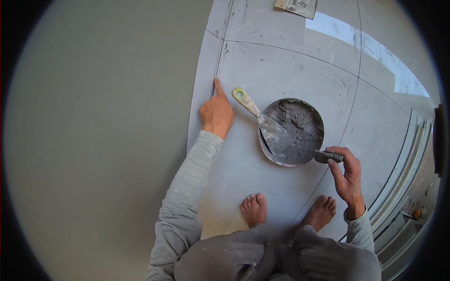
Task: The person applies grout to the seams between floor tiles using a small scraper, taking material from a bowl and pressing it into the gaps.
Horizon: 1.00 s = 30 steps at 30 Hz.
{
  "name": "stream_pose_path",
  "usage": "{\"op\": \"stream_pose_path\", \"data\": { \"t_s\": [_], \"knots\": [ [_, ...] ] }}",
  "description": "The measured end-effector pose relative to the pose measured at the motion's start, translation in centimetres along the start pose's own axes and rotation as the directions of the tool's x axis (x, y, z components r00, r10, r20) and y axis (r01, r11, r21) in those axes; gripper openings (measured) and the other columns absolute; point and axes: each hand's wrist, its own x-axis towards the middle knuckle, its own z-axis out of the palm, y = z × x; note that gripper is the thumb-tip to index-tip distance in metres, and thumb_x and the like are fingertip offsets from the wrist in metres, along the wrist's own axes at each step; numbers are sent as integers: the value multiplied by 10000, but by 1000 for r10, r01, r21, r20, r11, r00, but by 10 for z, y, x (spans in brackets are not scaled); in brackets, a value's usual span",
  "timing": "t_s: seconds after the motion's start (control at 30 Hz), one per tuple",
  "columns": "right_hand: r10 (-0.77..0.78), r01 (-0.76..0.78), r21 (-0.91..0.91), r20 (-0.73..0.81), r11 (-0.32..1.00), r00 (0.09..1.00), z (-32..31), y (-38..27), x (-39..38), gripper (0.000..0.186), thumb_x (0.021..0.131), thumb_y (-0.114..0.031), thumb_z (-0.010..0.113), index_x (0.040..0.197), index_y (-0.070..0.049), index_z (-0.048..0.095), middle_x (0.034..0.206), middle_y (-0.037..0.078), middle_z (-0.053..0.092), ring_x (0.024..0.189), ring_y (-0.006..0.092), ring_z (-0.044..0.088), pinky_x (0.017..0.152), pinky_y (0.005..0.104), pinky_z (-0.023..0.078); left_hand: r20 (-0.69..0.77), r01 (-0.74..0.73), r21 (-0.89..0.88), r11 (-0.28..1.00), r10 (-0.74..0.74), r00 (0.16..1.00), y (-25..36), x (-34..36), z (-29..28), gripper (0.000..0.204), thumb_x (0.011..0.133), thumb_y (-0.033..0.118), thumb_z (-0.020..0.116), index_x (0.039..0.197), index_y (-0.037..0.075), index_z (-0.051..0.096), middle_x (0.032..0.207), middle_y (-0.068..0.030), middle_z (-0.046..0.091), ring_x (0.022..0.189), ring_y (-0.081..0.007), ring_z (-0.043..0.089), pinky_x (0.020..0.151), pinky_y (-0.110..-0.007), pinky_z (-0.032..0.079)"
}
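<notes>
My left hand (217, 110) reaches onto the pale tiled floor (281, 61), index finger extended onto the joint near the left edge, other fingers curled with nothing visible in them. Beside it, a round pan (307, 117) holds lumpy dark grey paste. A putty knife (247, 102) with a worn pale-green handle leans across its rim, the blade lying on the paste. At the pan's right rim, my right hand (344, 175) grips a small flat scraper (326, 157) coated in grey paste between thumb and fingers; its exact shape is unclear.
A plain grey surface (103, 131) borders the tiles on the left. My bare feet (253, 208) are below the pan. Metal rails or frames (401, 168) run along the right. A stained board (295, 7) lies at the top; bright reflections cross the upper-right tiles.
</notes>
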Motion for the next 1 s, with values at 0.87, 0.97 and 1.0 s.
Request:
{"op": "stream_pose_path", "data": {
  "t_s": [0.87, 0.97, 1.0],
  "knots": [
    [-49, 50, -41, 12, 998, 999, 2, -4, 3, 212, 969, -63, 651, 1167, 13, 652, 1021, 116, 732, 914, 200, 671, 868, 314, 508, -41, 34, -113, 993, -38, 998, -50, -110, 57, 873, 847, 94, 621, 1615, 7, 214, 653, -162, 676, 585, -353, 672, 541, -467, 518],
    [-64, 64, -28, 7, 998, 998, 6, -7, 5, 211, 970, -60, 648, 1168, 13, 652, 1026, 116, 733, 919, 201, 674, 869, 315, 508, 13, 72, -29, 997, -72, 997, -51, -101, 46, 867, 844, 89, 617, 1615, 11, 229, 655, -161, 680, 590, -351, 675, 549, -470, 523],
    [-60, 60, -35, 8, 998, 998, 5, -6, 4, 211, 970, -60, 648, 1168, 13, 652, 1026, 116, 733, 919, 201, 674, 869, 315, 508, 58, 66, -1, 998, -66, 996, -50, -101, 45, 866, 840, 87, 616, 1615, 14, 237, 661, -163, 685, 595, -353, 677, 558, -479, 526]
  ]
}}
